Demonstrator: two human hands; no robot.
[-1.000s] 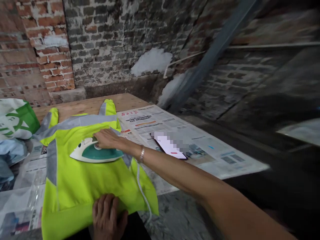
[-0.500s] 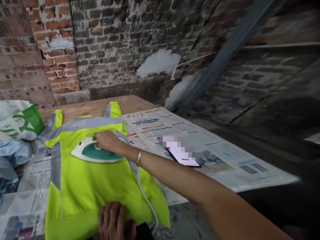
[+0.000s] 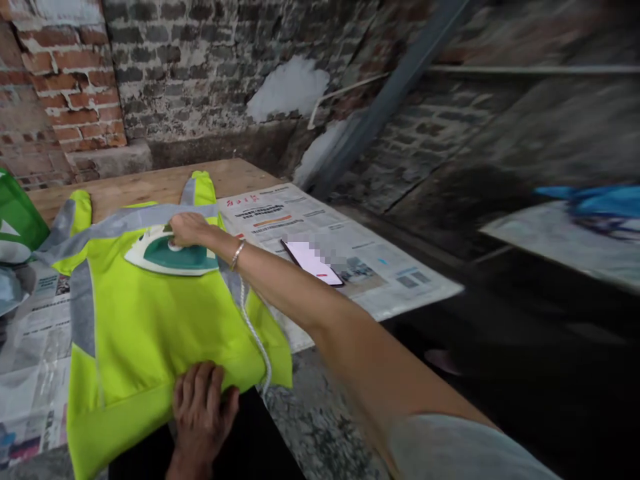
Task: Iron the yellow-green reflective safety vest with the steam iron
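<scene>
A bright yellow-green jacket with grey bands (image 3: 150, 327) lies spread over the newspaper-covered table. My right hand (image 3: 190, 230) is closed round the handle of a white and green iron (image 3: 175, 257), its soleplate down on the upper part of the jacket. A pale cord (image 3: 255, 333) trails from the iron across the cloth and over the near edge. At the bottom hem, my left hand (image 3: 200, 397) rests with its fingers laid on the fabric and the thumb apart.
Right of the jacket, a phone (image 3: 315, 263) lies on newspaper (image 3: 400, 267). A green and white bag (image 3: 20, 213) and light blue cloth (image 3: 10, 290) sit at the left. Brick walls (image 3: 200, 73) stand behind. Blue material (image 3: 610, 207) lies on another surface at the far right.
The camera view has turned to the right and down, so everything sits further left and higher. The iron stays in my right hand on the jacket's upper part; more of my left hand shows.
</scene>
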